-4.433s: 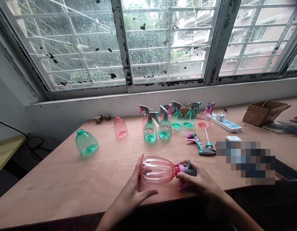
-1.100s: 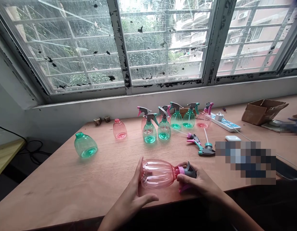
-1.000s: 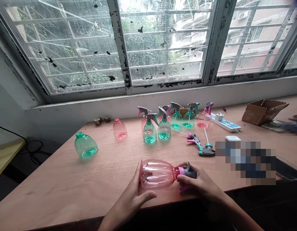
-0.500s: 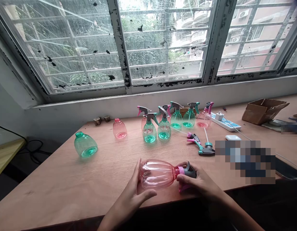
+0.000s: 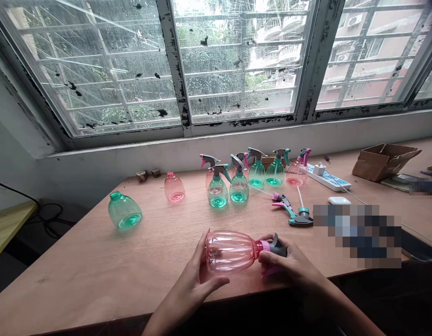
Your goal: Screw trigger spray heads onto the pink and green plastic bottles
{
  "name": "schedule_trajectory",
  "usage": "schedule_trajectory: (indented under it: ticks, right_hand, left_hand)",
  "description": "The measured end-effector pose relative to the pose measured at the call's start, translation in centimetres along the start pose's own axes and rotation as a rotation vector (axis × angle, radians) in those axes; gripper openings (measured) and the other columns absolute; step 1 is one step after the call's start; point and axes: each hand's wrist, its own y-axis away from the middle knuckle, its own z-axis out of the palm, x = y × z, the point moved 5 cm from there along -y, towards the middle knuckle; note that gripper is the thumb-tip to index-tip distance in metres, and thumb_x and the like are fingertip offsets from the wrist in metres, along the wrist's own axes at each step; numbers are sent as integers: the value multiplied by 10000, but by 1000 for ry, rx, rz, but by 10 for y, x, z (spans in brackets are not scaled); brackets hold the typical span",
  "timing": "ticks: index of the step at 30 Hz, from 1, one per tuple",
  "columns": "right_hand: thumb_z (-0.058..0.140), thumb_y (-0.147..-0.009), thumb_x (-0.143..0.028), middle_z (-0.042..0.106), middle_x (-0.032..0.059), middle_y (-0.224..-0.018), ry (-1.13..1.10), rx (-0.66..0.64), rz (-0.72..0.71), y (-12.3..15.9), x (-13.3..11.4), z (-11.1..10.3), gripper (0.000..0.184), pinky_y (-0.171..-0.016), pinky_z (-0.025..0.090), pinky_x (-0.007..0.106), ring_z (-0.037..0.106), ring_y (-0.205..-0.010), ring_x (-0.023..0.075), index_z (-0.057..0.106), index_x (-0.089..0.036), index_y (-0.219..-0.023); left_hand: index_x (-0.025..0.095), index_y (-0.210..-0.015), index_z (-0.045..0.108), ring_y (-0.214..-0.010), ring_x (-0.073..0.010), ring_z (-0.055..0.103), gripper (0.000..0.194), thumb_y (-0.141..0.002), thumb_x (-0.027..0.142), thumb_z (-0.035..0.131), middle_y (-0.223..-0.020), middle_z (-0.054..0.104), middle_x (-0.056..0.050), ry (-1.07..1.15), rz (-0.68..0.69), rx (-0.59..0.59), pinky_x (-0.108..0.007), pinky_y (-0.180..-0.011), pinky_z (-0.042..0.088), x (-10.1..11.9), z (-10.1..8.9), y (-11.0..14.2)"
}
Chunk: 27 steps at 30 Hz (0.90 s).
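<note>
A clear pink spray bottle (image 5: pixel 233 252) lies on its side just above the near edge of the wooden table (image 5: pixel 79 266). My left hand (image 5: pixel 198 280) cups its rounded base, thumb underneath. My right hand (image 5: pixel 289 266) is closed on the grey and pink trigger head (image 5: pixel 277 249) at the bottle's neck. The pink collar sits right at my right fingertips.
Several finished green and pink spray bottles (image 5: pixel 238 184) stand in a group farther back. A headless green bottle (image 5: pixel 123 212) and a headless pink bottle (image 5: pixel 174 187) stand to the left. Loose trigger heads (image 5: pixel 293 212) lie at the right, with a power strip (image 5: pixel 328 179) and cardboard box (image 5: pixel 384 161) beyond.
The bottle has turned slightly in my hands and shifted a little to the right. Both hands keep their grip in nearly the same place.
</note>
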Motion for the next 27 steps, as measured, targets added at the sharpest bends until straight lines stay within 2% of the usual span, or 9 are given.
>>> schedule_trajectory:
  ticks: [3, 8, 13, 16, 20, 22, 24, 27]
  right_hand:
    - [801, -756, -480, 737, 21, -673, -34, -22, 3, 0, 1, 1, 477, -647, 563, 341, 688, -624, 205, 607, -162, -1053]
    - [807, -747, -489, 744, 26, -663, -19, -18, -2, -2, 2, -1, 492, -645, 550, 342, 700, -609, 213, 598, -160, -1048]
    - [799, -757, -494, 740, 25, -638, -34, -42, -13, -4, 2, 0, 493, -606, 544, 326, 702, -574, 210, 588, -153, -1044]
    - [798, -759, -491, 742, 25, -643, -52, -48, -10, -3, 3, 0, 492, -612, 550, 330, 704, -575, 209, 584, -155, -1046]
    - [808, -737, -505, 743, 20, -649, -26, -41, -8, -2, 3, -1, 493, -615, 555, 335, 711, -583, 219, 604, -164, -1028]
    - [806, -737, -506, 745, 19, -657, 15, -34, -18, -1, 1, -1, 481, -621, 555, 329, 716, -600, 223, 620, -166, -1022]
    - [805, -741, -501, 747, 18, -668, 55, -29, -26, -1, 0, -2, 463, -634, 558, 326, 721, -622, 226, 632, -170, -1014]
    - [790, -753, -510, 747, 22, -658, 53, -39, -32, -1, -1, -2, 459, -626, 556, 328, 720, -609, 231, 627, -168, -1013]
  left_hand:
    - [279, -1584, 77, -1447, -288, 357, 950, -867, 263, 700, -1514, 465, -70, 34, 10, -11, -424, -1212, 278, 2, 1, 0]
    - [286, -1578, 123, -1350, -281, 483, 936, -858, 236, 719, -1419, 533, -99, -9, 12, 30, -443, -1191, 302, -4, -3, -1]
    - [277, -1574, 127, -1378, -287, 446, 933, -856, 238, 720, -1398, 553, -104, -6, 34, 29, -426, -1186, 304, -5, -3, -3]
    - [273, -1574, 128, -1376, -298, 448, 935, -853, 253, 723, -1420, 540, -110, -27, 29, 33, -452, -1193, 287, -2, -2, -2]
    - [285, -1584, 45, -1392, -312, 425, 1064, -809, 294, 774, -1494, 465, -108, 1, -6, 34, -480, -1203, 266, -4, -3, 0]
    - [259, -1585, 87, -1402, -312, 414, 1020, -822, 322, 761, -1431, 523, -106, 32, -31, 39, -472, -1206, 267, -8, -4, 0]
    - [243, -1570, 193, -1410, -312, 404, 919, -840, 339, 742, -1379, 563, -105, 47, -37, 38, -457, -1204, 283, -12, -5, 0]
    - [267, -1555, 246, -1432, -314, 372, 899, -823, 325, 763, -1457, 502, -97, 46, -14, 40, -434, -1200, 303, -13, -6, -2]
